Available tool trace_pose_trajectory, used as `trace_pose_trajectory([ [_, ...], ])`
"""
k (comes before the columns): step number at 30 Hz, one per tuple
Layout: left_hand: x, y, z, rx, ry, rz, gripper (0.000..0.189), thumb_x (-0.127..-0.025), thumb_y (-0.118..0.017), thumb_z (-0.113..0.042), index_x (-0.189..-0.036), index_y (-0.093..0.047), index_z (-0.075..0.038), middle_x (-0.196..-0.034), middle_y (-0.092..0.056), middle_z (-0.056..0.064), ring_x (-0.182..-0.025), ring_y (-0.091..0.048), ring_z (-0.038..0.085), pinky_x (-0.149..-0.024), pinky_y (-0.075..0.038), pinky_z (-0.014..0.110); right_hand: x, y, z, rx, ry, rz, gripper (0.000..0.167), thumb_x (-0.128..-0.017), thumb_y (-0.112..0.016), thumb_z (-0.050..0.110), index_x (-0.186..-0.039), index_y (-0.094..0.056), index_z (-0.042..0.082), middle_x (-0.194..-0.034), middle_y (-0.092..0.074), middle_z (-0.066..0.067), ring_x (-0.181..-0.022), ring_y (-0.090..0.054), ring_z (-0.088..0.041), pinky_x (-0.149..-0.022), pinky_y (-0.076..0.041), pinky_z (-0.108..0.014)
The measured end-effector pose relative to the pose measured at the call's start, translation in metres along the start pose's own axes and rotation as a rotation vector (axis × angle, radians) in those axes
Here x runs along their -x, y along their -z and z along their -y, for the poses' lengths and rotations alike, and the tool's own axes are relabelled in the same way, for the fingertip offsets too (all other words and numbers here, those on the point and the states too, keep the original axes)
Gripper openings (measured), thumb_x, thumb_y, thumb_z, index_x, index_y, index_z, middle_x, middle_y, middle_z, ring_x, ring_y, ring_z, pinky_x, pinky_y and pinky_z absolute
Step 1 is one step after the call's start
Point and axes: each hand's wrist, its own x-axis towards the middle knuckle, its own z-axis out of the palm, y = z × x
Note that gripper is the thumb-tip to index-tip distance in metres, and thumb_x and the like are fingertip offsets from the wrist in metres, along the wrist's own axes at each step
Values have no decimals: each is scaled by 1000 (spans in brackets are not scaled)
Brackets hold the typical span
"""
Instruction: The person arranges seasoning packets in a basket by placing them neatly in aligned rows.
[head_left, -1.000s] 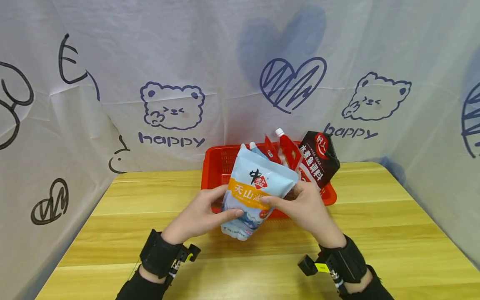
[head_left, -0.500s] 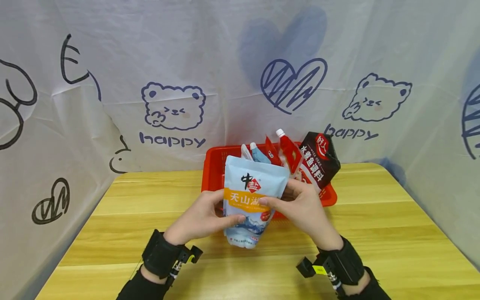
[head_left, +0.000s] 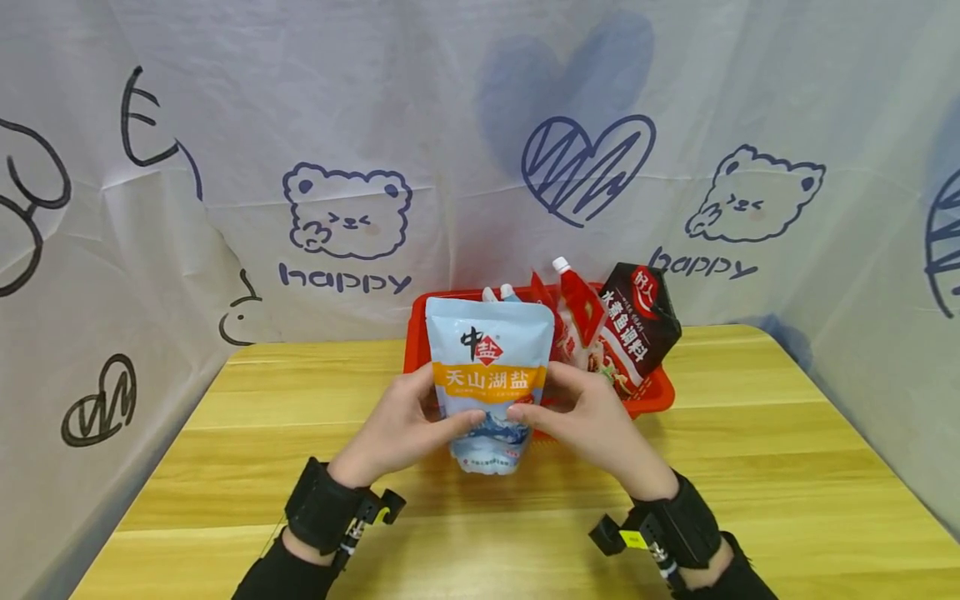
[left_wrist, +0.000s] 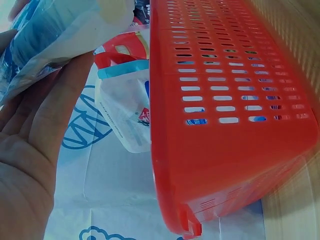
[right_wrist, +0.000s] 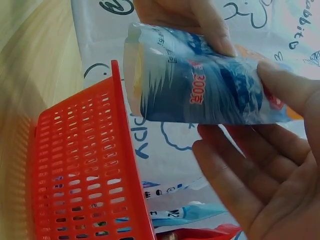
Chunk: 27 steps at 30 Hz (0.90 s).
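Observation:
A light-blue pouch of salt (head_left: 491,346) with an orange band stands nearly upright in the air, its printed front facing the head camera. My left hand (head_left: 405,421) grips its left side, thumb across the front and fingers behind. On the other side my right hand (head_left: 592,417) holds it the same way, the two thumbs close together. In the right wrist view the bottom of the salt pouch (right_wrist: 200,80) shows above my right fingers (right_wrist: 225,175). Behind the pouch, partly hidden by it, is a red plastic basket (head_left: 417,333).
Inside the basket lean a dark seasoning packet (head_left: 637,325), a red pouch with a white cap (head_left: 581,304) and other pouches. The left wrist view shows a white pouch with a blue edge (left_wrist: 127,102). A wooden table (head_left: 300,400) lies beneath, with a drawn-on white cloth (head_left: 465,125) behind.
The salt pouch has turned from a tilt to nearly upright and shifted left. My right hand has moved slightly left with it; both hands keep hold. The basket has not moved.

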Motion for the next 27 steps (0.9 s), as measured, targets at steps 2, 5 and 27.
trace_pose_trajectory([
  [2,0,0,1,-1,1,9,49,-91,-80,-6,-136,-59,-5,-119,-72,10,-92,-73,19,-78,-63,35,0,-1,0,14,22,-15,46,-88,-85,17,-130,-71,7,-118,-75,-7,-96,-73,-19,-83,-62,-31],
  [5,-1,1,0,5,9,20,56,-89,-82,-7,-139,-56,-7,-124,-71,9,-98,-71,19,-83,-62,35,1,-2,1,18,32,-27,42,-86,-86,14,-126,-74,6,-114,-76,-7,-91,-72,-18,-80,-62,-32],
  [27,5,24,-12,109,48,-136,49,-90,-78,1,-134,-56,-3,-119,-66,15,-94,-70,25,-82,-63,36,0,-3,0,37,27,151,31,-87,-86,17,-115,-76,6,-102,-75,-3,-87,-69,-20,-77,-62,-36],
])
